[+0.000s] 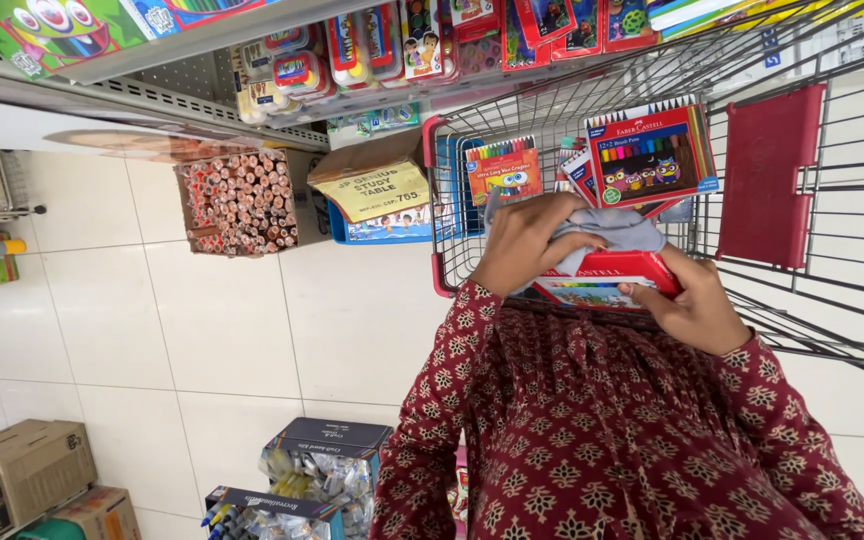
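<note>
Red flat cardboard box of colour pens (607,278) sits at the wire shopping cart's (832,250) near rim, gripped by your right hand (694,308); your left hand (522,243) presses a crumpled grey cloth (607,232) onto its top.

We are in a stationery shop: a red-trimmed wire shopping trolley (652,90) stands on the pale tiled floor (202,330). Overhead, metal shelves (142,95) carry packaged goods, with a box of bundled pencils (242,203) and open cardboard cartons (27,465) below.
</note>
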